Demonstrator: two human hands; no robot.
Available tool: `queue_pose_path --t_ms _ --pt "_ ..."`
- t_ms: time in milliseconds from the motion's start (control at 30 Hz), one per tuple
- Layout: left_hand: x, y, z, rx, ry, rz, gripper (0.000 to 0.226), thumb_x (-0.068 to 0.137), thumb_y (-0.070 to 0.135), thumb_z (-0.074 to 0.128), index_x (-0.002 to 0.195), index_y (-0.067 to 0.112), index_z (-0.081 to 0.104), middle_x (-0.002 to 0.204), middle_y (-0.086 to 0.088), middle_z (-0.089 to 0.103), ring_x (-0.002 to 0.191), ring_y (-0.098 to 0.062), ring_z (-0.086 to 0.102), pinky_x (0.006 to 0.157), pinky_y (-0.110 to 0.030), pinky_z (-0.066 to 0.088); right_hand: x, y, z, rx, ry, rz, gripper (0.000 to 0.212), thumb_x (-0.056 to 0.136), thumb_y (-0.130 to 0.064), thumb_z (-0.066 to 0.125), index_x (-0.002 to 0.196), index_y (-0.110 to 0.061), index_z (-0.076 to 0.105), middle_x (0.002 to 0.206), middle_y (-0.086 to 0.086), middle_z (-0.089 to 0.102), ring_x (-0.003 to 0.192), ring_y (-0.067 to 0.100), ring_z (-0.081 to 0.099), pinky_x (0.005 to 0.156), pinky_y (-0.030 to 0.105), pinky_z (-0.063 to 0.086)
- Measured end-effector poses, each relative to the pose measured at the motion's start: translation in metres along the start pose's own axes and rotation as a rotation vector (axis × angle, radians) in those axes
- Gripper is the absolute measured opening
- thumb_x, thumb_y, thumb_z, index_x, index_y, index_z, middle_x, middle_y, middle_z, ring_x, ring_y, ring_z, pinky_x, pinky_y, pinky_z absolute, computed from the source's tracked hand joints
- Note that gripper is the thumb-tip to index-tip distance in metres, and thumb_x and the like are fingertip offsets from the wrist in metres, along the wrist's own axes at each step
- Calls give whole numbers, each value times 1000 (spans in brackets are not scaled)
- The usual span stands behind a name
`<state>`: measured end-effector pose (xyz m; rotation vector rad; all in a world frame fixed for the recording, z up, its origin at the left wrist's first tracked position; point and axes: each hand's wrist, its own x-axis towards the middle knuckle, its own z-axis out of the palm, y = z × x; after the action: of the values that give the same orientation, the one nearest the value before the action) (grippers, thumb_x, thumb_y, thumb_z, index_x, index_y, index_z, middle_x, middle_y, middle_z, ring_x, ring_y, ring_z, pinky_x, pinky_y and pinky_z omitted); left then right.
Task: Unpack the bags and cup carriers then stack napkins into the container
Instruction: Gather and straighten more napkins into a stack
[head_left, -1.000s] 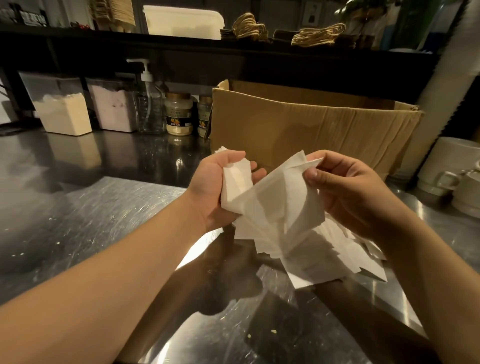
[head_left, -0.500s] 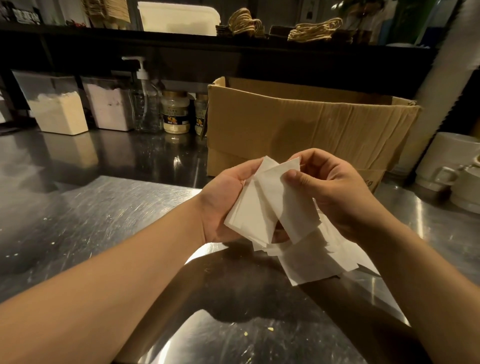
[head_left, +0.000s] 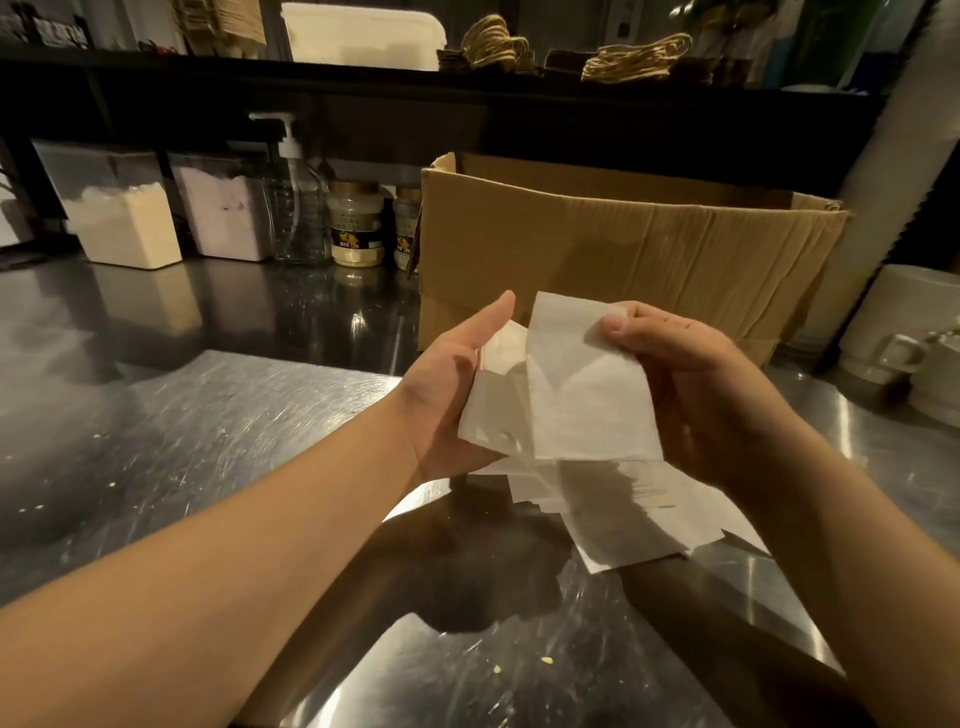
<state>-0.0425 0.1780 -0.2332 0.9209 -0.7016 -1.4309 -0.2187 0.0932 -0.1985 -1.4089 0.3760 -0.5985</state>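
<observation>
Napkins, thin white paper squares (head_left: 587, 395), are held up above the shiny steel counter (head_left: 182, 441), between both hands. The left hand (head_left: 447, 395) lies under the small stack with its palm up; its thumb points straight up and its fingers are hidden behind the paper, so I cannot tell how they bend. The right hand (head_left: 691, 384) pinches the top corner of the front napkin with its thumb on the near side and its curled fingers behind.

More loose white napkins (head_left: 639, 514) lie in a messy pile on the counter, right under the hands.

A big open brown cardboard box (head_left: 623, 244) stands behind the hands, toward the back edge of the counter. Left of the box, along the back edge, stand two small jars with pale powder (head_left: 356, 228), a clear pump bottle (head_left: 297, 208) and two clear plastic tubs of powder (head_left: 124, 213). White cups (head_left: 909, 332) sit at the right edge.
</observation>
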Motion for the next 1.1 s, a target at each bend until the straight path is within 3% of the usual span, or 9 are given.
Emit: queue_pose_path --t_ms 200,334,467,567,701,767,867,967,1101 --pt "-3 1 3 68 68 -17 62 95 70 39 96 25 81 92 -6 75 79 -22 73 77 -35 58 6 14 12 -63 193 38 12 90 -20 71 84 -10 67 88 11 56 77 30 52 69 33 48" --pt "-3 0 5 70 29 -19 73 90 77 40 132 23 63 110 -11 73 101 -29 71 88 -45 58 4 16 21 -47 283 137 15 90 -25 73 92 -11 73 67 5 65 49 16 57 50 28 51" --pt "-5 0 6 76 -32 -41 87 77 85 42 135 22 58 116 -12 74 109 -33 71 90 -46 60 5 18 25 -45 340 200 14 91 -31 73 93 -17 72 62 1 68 49 14 58 50 26 47" --pt "-7 0 5 78 -64 -25 77 76 72 53 135 22 56 115 -12 71 112 -34 68 90 -47 59 4 19 26 -20 347 220 15 92 -30 73 97 -17 73 62 1 67 56 15 54 51 27 46" --pt "-8 -1 7 94 14 -15 55 71 46 67 121 22 60 94 -9 71 91 -26 67 80 -41 58 6 22 25 -79 333 173 21 95 -34 69 104 -16 71 75 3 69 66 16 59 63 31 51" --pt "-7 0 6 44 35 -13 55 74 40 68 124 18 61 96 -9 71 89 -25 66 81 -40 57 8 21 18 -204 390 66 14 98 -29 65 104 -17 69 86 3 68 78 16 60 70 32 50" --pt "-5 4 1 -134 -28 -10 53 82 37 66 129 14 56 103 -10 65 84 -22 62 82 -37 52 11 18 6 -553 393 -117 4 97 -17 64 99 -18 67 88 3 68 79 17 62 63 31 51" --pt "-3 8 -4 -241 -33 15 47 85 35 65 125 14 49 100 -9 63 77 -20 58 76 -34 48 13 18 -5 -1028 203 -116 8 93 -21 67 94 -29 67 96 -4 65 89 14 61 77 36 56" --pt "0 9 -8 -304 10 38 47 84 34 65 123 14 48 98 -8 61 74 -20 56 71 -33 49 10 13 -9 -1342 -119 45 32 88 -26 71 106 -50 59 119 -21 47 129 6 36 108 37 40"
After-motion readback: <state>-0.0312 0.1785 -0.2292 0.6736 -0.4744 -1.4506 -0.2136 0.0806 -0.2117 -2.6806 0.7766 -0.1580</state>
